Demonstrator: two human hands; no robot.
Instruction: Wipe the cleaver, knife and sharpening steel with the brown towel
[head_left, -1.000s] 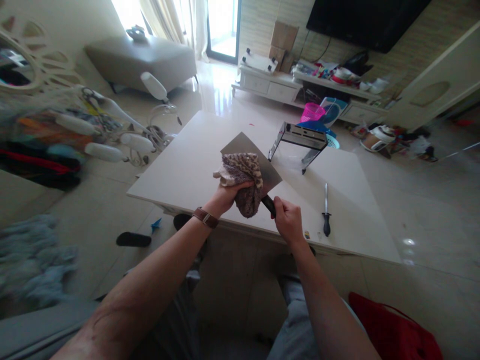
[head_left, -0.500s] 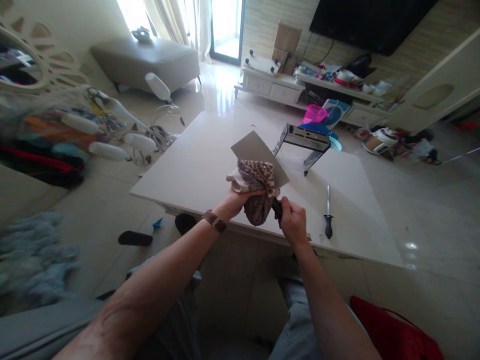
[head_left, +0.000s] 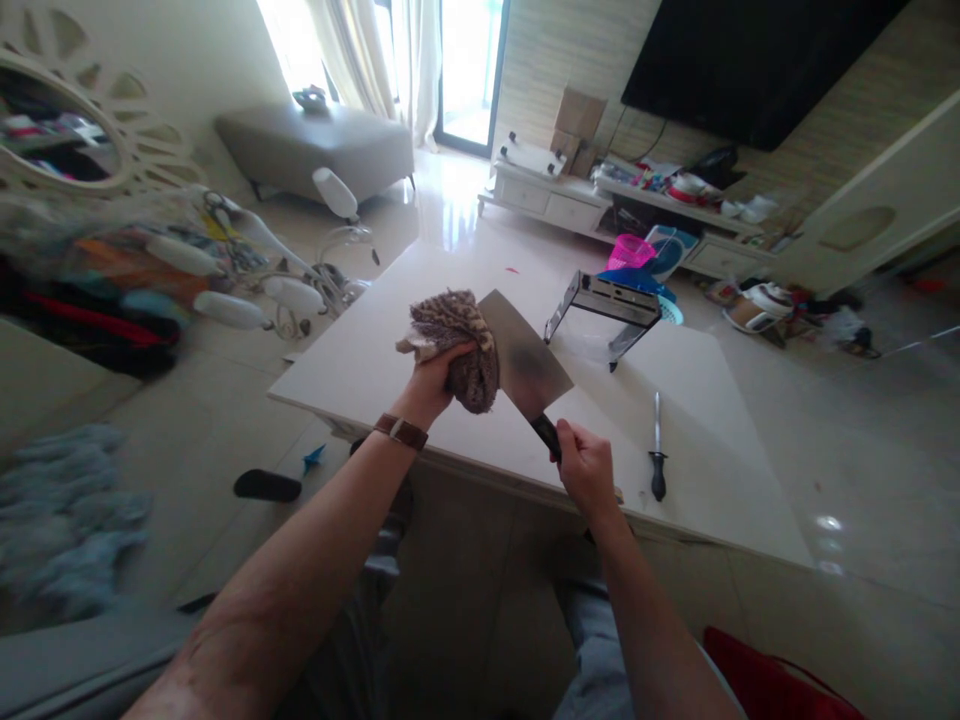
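Observation:
My right hand [head_left: 585,462] grips the black handle of a cleaver [head_left: 525,350], whose broad grey blade points up and away over the white table. In my left hand [head_left: 433,382] is a bunched brown and cream patterned cloth [head_left: 457,335], at the left edge of the blade; whether it touches the metal I cannot tell. My left thumb lies over the cloth, and the other fingers are mostly hidden. To the right, a honing steel [head_left: 658,455] with a black handle lies on the table [head_left: 360,350].
A black and silver metal frame [head_left: 611,300] stands on the table's far side. Past it are a pink basket [head_left: 630,258] and a low white cabinet [head_left: 525,190]. A lamp with several white shades [head_left: 292,293] is at the left. A red bag [head_left: 757,675] lies at lower right.
My left hand has moved the cloth left, off the lower blade, so the blade's base and the handle now show. My right hand still holds the cleaver. The camera view has tilted slightly up.

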